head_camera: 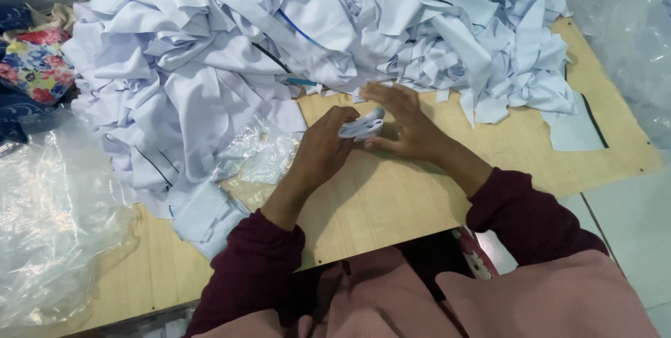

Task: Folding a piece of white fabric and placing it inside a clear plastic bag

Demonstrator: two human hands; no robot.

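Hands met over wooden tabletop point(391, 191): left hand point(323, 148) pinched small white fabric strip point(363, 127); right hand point(404, 123) lay open, flat, steadying it. Best kept taut, edges aligned, clear of white fabric pile point(293, 23).

Your work surface is a pale wooden tabletop point(391, 198). You have a big heap of white fabric pieces point(279, 23) lying across its far half (some edged with dark or blue trim), crumpled clear plastic point(262, 153) beside the heap, and one flat white piece point(574, 128) near the right edge.
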